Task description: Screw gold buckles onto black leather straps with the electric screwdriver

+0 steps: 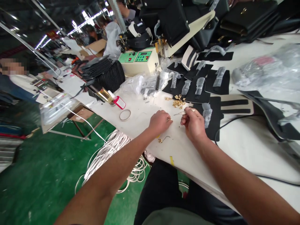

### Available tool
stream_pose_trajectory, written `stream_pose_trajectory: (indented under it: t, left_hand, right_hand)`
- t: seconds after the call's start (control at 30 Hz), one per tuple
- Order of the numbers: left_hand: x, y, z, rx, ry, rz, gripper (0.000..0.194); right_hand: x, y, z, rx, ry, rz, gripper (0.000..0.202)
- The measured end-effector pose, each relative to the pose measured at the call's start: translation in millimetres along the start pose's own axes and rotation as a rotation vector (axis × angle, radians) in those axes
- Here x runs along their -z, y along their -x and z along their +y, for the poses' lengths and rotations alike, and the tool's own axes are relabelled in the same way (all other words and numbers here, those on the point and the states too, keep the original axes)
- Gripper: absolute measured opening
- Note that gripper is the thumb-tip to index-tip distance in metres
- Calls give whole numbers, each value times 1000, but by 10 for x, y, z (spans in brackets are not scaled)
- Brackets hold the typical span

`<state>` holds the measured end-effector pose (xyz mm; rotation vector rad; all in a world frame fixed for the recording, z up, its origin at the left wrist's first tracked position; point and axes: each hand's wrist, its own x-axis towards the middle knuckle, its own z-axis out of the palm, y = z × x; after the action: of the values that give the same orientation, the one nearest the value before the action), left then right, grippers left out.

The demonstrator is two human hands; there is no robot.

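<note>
My left hand (161, 122) is closed over the white table, pinching a small gold metal fitting (170, 119) at its fingertips. Across from it, my right hand (194, 123) grips a small tool with a pale handle (188, 112); its thin metal tip (177, 114) points left toward the fitting, a short gap apart. Just beyond both hands lies a heap of gold fittings (178, 102). Nearer to me, a bent metal hex key (166, 138) rests beside another gold piece (160, 141).
Black panels with plastic-wrapped parts (199, 87) cover the table to the right. A red-and-white bottle (119, 102) and a ring (125, 115) lie left. Behind stand a green-panelled machine (138, 59) and stacked black pieces (107, 73). Coiled white cable (112, 147) is on the floor.
</note>
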<state>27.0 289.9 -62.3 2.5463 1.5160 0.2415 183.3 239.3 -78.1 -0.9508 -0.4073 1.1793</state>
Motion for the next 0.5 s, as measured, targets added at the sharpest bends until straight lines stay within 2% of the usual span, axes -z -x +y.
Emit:
stream_pose_trajectory:
  t: [0.07, 0.2, 0.37, 0.5]
  left_hand:
    - [23, 38, 11, 24, 27, 22, 4]
    - [147, 229, 29, 43, 121, 68, 14]
    - [239, 683, 19, 94, 551, 235, 21]
    - [193, 1012, 35, 196, 709, 324, 22]
  right_hand:
    - [-2, 10, -9, 2, 5, -8, 35]
    - [-28, 63, -41, -5, 19, -48, 35]
    - [-69, 210, 11, -23, 52, -170, 30]
    - [-82, 349, 87, 55, 199, -278, 25]
